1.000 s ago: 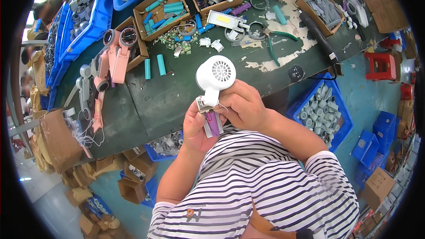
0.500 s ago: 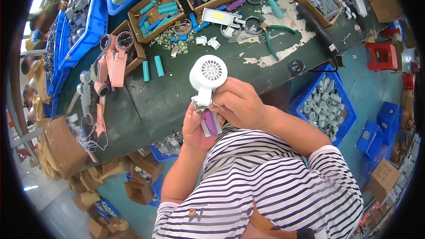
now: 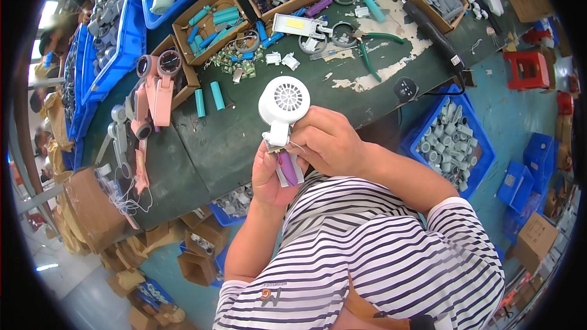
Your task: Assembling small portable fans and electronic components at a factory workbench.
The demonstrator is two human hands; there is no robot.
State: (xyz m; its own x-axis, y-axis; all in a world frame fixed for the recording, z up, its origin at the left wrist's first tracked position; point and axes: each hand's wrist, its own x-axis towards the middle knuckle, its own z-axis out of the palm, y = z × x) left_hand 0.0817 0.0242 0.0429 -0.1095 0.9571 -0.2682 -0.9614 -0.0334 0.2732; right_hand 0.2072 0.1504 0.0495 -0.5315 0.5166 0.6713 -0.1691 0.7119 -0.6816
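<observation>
A white handheld fan (image 3: 285, 101) with a round slotted head is held up near my body, over the table's front edge. Its handle stands open and shows a purple battery (image 3: 286, 168) inside. My left hand (image 3: 269, 177) is closed around the handle from the left. From the right, my right hand (image 3: 330, 140) has its fingers bent at the neck of the fan, pinching what looks like a thin pale wire; the fingertips are partly hidden.
Two teal batteries (image 3: 217, 96) lie on the green table (image 3: 226, 137). Green-handled pliers (image 3: 369, 61) and a black tool (image 3: 433, 36) are farther right. Pink fans (image 3: 160, 95) stand left, near a cardboard box of batteries (image 3: 197, 55). A blue crate (image 3: 486, 153) of grey parts is at the right.
The view has shifted slightly, so the table's contents appear a little displaced. Both hands keep their hold on the fan, with only slight finger movement.
</observation>
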